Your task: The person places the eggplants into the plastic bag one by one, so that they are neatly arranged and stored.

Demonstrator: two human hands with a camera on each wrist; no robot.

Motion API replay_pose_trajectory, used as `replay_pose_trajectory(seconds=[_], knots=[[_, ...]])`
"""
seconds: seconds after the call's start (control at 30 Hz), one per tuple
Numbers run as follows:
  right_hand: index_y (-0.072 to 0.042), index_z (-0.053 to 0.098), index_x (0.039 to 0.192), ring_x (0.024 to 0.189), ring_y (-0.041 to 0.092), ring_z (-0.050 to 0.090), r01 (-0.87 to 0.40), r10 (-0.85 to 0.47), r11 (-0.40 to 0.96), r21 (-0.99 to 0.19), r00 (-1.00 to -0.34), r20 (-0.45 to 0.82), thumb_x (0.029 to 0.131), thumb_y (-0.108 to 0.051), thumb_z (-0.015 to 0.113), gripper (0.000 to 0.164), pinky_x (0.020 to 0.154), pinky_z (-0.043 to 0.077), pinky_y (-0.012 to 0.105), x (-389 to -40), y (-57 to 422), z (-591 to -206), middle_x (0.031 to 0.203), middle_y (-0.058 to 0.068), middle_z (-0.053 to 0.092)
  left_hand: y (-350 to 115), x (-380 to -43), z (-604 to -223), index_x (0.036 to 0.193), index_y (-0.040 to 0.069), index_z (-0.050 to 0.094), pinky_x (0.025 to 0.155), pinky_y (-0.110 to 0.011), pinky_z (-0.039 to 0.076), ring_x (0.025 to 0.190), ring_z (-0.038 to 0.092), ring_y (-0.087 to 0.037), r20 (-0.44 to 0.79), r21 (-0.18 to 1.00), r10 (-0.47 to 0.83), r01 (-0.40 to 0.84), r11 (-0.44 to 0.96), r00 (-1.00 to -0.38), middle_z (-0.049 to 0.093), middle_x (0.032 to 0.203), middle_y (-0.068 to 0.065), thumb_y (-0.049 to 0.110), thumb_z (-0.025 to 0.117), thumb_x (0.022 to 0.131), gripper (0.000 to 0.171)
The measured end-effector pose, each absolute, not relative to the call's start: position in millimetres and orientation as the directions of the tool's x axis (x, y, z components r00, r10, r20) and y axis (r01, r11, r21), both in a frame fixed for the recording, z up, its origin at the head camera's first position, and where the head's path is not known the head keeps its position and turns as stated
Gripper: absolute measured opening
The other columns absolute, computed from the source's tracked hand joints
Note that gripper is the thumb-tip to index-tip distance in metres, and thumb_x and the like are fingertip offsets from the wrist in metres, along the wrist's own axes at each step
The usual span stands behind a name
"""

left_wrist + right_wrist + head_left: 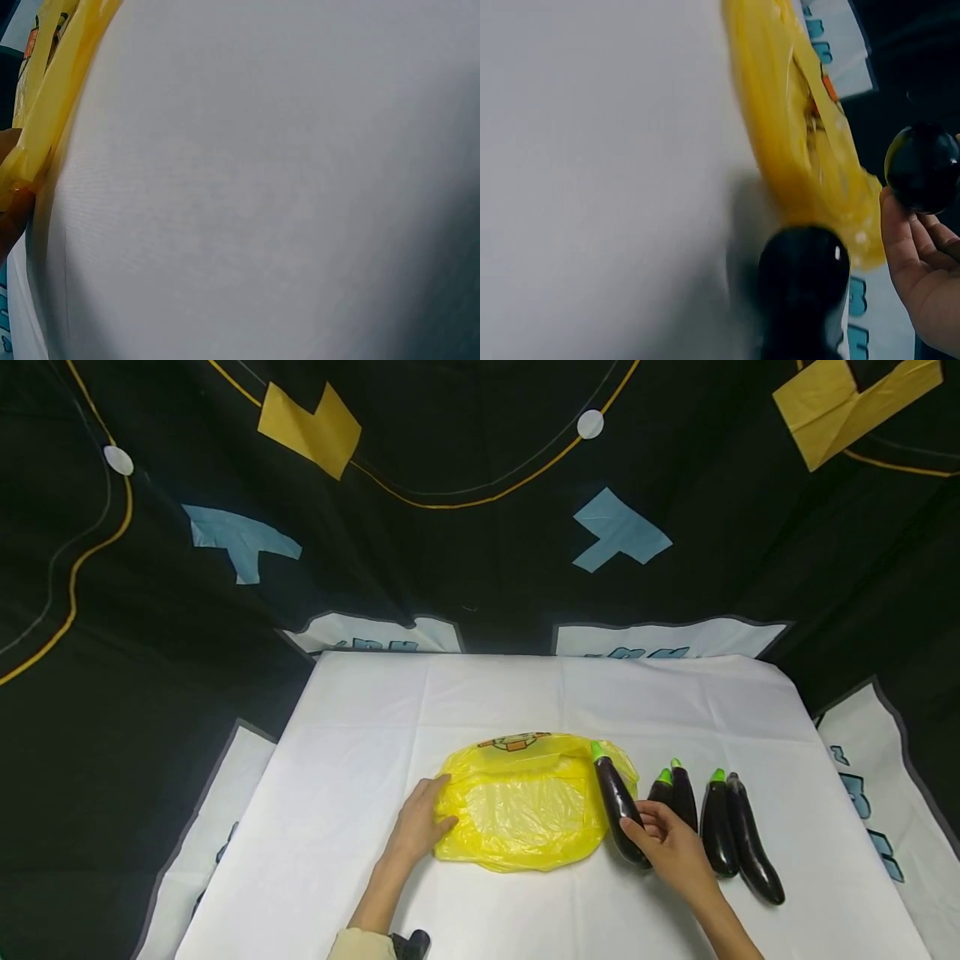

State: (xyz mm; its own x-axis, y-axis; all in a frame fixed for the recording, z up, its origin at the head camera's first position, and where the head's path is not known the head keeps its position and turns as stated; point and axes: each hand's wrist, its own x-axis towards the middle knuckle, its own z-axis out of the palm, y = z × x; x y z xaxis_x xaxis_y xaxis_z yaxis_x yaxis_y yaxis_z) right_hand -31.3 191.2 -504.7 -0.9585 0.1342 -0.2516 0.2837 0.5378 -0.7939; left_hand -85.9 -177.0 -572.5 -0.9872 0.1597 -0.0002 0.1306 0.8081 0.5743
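A yellow plastic bag [525, 814] lies on the white-covered table, its mouth spread towards me. My left hand [417, 821] pinches the bag's left edge; in the left wrist view only a bit of that hand shows beside the yellow film. My right hand [672, 850] grips a dark eggplant [617, 800] by its lower end, with the green stem end pointing away over the bag's right side. In the right wrist view the fingers [904, 247] hold the eggplant's rounded end [922, 169]. What lies inside the bag is hard to make out.
Several more eggplants [720, 835] lie on the table right of my right hand, and one eggplant [802, 277] is close to the right wrist camera. The white tablecloth [360, 718] reaches back to a dark patterned curtain [480, 568].
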Motion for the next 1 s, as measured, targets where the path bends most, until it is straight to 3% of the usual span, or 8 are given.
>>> replay_pose_trajectory(seconds=[0.23, 0.5, 1.0], knots=[[-0.008, 0.059, 0.119, 0.090, 0.016, 0.061, 0.235, 0.102, 0.508, -0.829, -0.972, -0.213, 0.082, -0.051, 0.067, 0.057, 0.076, 0.051, 0.027, -45, 165, -510, 0.105, 0.006, 0.065, -177, -87, -573, 0.138, 0.005, 0.046, 0.097, -0.038, 0.046, 0.110, 0.054, -0.024, 0.018, 0.580, 0.164, 0.144, 0.802, -0.986, 0.052, 0.118, -0.007, 0.013, 0.080, 0.076, 0.071], [-0.009, 0.060, 0.113, 0.080, 0.013, 0.061, 0.242, 0.057, 0.462, -0.853, -0.968, -0.244, 0.080, -0.046, 0.072, 0.050, 0.060, 0.049, 0.026, -55, 129, -518, 0.099, 0.004, 0.063, -177, -86, -572, 0.138, 0.004, 0.046, 0.097, -0.039, 0.046, 0.111, 0.054, -0.025, 0.011, 0.592, 0.161, 0.136, 0.794, -0.987, 0.052, 0.119, -0.007, 0.012, 0.079, 0.076, 0.071], [-0.003, 0.059, 0.108, 0.074, 0.010, 0.059, 0.071, -0.124, 0.453, -0.889, -0.982, -0.141, 0.084, -0.037, 0.070, 0.044, 0.061, 0.052, 0.023, -63, 73, -538, 0.088, 0.002, 0.062, -175, -86, -570, 0.139, 0.005, 0.045, 0.097, -0.038, 0.046, 0.111, 0.054, -0.024, -0.016, 0.597, 0.148, 0.109, 0.795, -0.989, 0.052, 0.119, -0.007, 0.013, 0.078, 0.077, 0.071]])
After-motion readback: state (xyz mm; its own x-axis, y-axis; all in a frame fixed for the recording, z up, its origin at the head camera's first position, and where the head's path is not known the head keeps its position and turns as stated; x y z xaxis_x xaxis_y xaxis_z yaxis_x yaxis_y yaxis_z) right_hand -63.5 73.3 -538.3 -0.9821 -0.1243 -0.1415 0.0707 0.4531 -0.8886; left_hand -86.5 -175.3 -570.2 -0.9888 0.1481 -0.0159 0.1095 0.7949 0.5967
